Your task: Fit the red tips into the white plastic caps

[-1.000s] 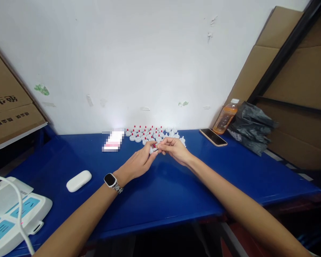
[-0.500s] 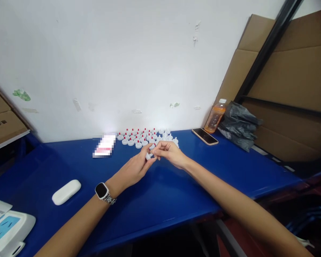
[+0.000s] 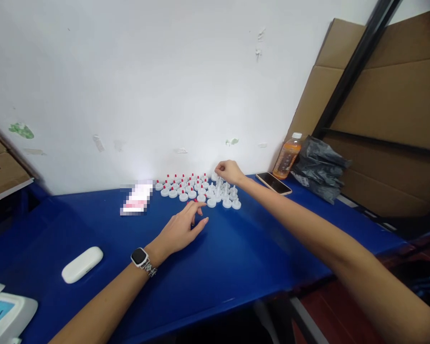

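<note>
Right hand grip: the right hand [image 3: 229,171] is stretched out to the far right end of the cluster of small white plastic caps [image 3: 200,188], many topped with red tips, its fingertips pinched together over one of the caps there; whether they actually clasp that cap is too small to tell.
Left hand grip: the left hand [image 3: 182,228] lies low over the blue table top [image 3: 236,248], fingers loosely spread and slightly curled; a small red piece [image 3: 195,201] shows just at its fingertips, touching or held, I cannot tell which.
Pose: the right arm reaches long and straight toward the wall; the left forearm angles in from the lower left, a wristwatch with a dark square face [image 3: 139,256] on the wrist.
Caps: they stand in rows near the wall, between the two hands and beyond the left one.
Hard to make out: a blurred white and pink patch [image 3: 135,199] lies left of the caps.
</note>
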